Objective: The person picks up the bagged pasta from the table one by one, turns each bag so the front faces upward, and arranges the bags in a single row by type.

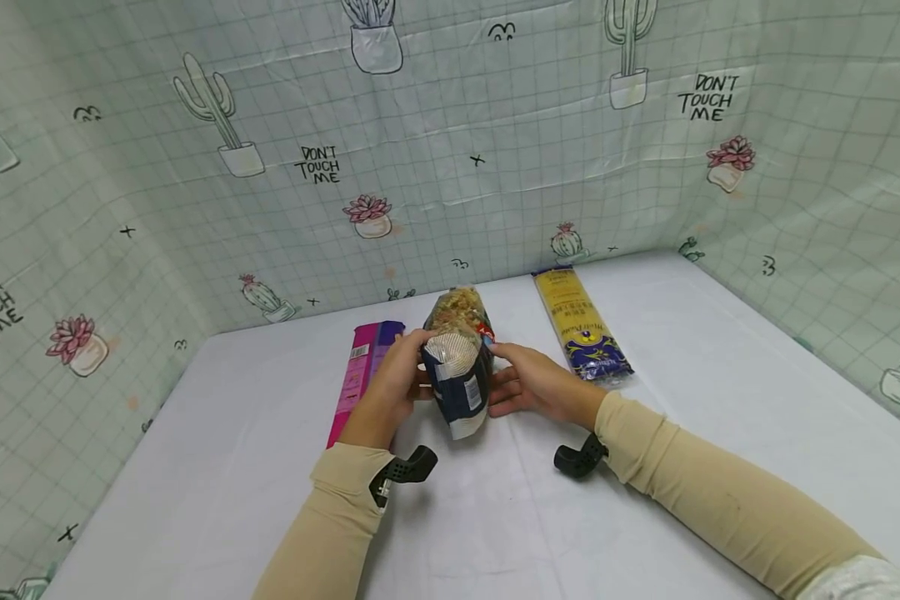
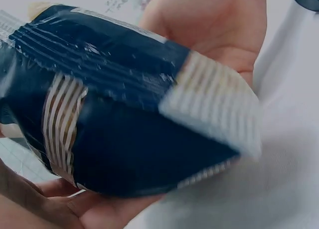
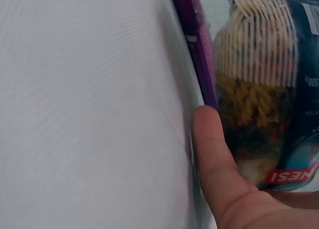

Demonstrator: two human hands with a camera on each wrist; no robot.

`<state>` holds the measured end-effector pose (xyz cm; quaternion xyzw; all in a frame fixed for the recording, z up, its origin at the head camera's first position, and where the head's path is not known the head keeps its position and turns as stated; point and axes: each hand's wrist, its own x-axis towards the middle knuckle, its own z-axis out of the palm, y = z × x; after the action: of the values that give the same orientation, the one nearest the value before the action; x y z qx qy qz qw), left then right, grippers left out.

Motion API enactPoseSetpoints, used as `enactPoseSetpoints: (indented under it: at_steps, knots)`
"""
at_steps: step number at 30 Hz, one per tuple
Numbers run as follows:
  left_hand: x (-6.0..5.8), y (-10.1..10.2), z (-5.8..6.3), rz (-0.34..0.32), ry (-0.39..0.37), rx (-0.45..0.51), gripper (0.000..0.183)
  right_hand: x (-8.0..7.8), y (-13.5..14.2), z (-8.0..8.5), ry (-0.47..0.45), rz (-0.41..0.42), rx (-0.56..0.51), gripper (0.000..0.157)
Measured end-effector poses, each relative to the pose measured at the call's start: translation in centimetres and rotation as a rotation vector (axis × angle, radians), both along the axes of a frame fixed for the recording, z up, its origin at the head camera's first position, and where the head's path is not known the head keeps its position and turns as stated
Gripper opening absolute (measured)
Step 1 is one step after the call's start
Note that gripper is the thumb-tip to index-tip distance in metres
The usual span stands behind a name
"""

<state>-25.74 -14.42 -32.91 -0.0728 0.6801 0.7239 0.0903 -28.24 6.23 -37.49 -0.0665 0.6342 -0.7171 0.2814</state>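
Both hands hold a bag of pasta [image 1: 457,375] between them at the middle of the table. It is dark blue with white stripes, and a clear part shows pasta spirals [image 3: 254,107]. My left hand [image 1: 397,375] grips its left side. From the right, my right hand [image 1: 536,385] holds it with the thumb high and the other fingers lower along the side. In the left wrist view the bag's blue, seamed side [image 2: 129,134] lies between the hands. The right wrist view shows one finger [image 3: 214,144] of the right hand stretched beside the bag.
A flat pink and purple packet [image 1: 356,375] lies left of the bag, partly behind the left forearm. To the right lies a long yellow and blue packet [image 1: 581,321]. The white table [image 1: 487,533] meets a patterned cloth wall [image 1: 435,167] at the back and sides.
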Motion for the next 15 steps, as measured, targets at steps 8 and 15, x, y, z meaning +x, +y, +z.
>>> enactPoseSetpoints:
  at_steps: [8,15]
  knots:
    - [-0.21,0.15,-0.06,-0.038,0.003,0.258,0.081,0.35,0.31,0.39,0.002,0.012,-0.095,0.074]
    - [-0.27,-0.43,-0.60,-0.098,0.012,0.310,0.069,0.47,0.00,0.49,0.089,-0.127,-0.009,0.072]
